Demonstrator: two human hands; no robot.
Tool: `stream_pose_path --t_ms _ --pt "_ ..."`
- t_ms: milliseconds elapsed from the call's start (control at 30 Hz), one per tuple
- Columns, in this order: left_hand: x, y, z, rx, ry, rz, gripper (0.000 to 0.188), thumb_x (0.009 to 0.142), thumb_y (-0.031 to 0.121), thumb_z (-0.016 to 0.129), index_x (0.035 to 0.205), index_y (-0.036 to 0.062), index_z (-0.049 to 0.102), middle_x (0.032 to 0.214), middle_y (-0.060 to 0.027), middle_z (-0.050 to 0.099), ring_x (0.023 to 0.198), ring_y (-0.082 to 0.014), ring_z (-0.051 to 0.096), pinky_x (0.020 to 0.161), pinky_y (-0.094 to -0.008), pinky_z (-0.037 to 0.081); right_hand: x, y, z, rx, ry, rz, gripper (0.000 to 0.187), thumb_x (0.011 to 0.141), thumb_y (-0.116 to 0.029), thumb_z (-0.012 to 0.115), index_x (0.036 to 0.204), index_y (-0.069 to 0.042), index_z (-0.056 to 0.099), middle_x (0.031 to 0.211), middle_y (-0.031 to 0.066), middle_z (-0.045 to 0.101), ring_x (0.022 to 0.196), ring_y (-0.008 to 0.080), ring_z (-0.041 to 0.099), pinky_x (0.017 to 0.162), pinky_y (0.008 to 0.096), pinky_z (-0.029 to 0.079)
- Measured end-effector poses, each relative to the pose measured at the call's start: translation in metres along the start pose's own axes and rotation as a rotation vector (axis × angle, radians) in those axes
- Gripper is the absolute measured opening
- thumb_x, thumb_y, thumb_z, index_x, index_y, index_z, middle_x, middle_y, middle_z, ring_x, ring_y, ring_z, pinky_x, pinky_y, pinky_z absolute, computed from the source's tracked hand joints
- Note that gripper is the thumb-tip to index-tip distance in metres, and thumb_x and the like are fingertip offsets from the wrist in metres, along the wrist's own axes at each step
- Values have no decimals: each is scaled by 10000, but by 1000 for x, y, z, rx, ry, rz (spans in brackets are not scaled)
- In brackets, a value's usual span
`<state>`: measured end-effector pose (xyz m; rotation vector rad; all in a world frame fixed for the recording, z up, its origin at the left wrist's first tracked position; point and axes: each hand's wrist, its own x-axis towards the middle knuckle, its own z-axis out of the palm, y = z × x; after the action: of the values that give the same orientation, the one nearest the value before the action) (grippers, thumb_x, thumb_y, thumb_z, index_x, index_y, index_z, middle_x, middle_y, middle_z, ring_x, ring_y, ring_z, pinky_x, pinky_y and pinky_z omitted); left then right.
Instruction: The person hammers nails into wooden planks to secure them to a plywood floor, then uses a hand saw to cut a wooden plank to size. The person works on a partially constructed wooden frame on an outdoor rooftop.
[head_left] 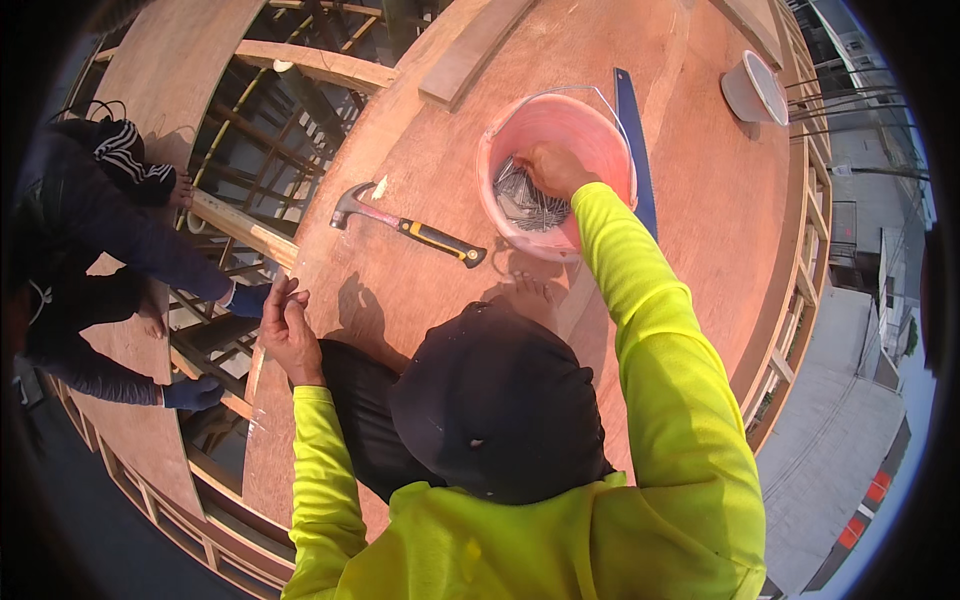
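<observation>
My right hand (555, 170) reaches into a pink bucket (583, 118). Its fingers are curled down among the loose nails (528, 205) at the bottom, and the fingertips are partly hidden. At the edge of the plywood sheet (390, 300), my left hand (289, 335) is raised with its fingers drawn together. Whatever it may hold is too small to make out. Between my hands lies a claw hammer (410, 228) with a black and yellow grip. A blue handsaw blade (634, 150) rests just right of the bucket.
On the left, a person's gloved hands (193, 392) are close to the wooden beams (245, 228) over an open gap. A timber plank (475, 50) lies beyond the hammer. A pale bucket (755, 90) stands far right, near the slatted wooden edge (800, 270), with a drop beyond.
</observation>
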<state>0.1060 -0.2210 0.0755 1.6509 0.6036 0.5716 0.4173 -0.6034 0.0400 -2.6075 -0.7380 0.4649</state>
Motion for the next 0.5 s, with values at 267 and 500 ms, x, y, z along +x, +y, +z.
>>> stream_pose_path --t_ms 267,500 --pt "-26 6 -21 43 59 -69 332 1028 17 495 1327 -51 624 1222 -148 687 998 -173 680 953 -337 571 -6 11 26 -142 -119 -256 226 876 -36 562 1017 -43 739 1162 184 702 1065 383 683 931 492 541" --pt "-21 12 -13 22 62 -43 327 1020 1 510 1322 -53 623 1206 -156 694 995 -176 688 938 -323 566 2 -3 8 -376 -274 -323 226 898 -74 583 1101 -49 680 1183 178 618 1031 391 685 904 512 551"
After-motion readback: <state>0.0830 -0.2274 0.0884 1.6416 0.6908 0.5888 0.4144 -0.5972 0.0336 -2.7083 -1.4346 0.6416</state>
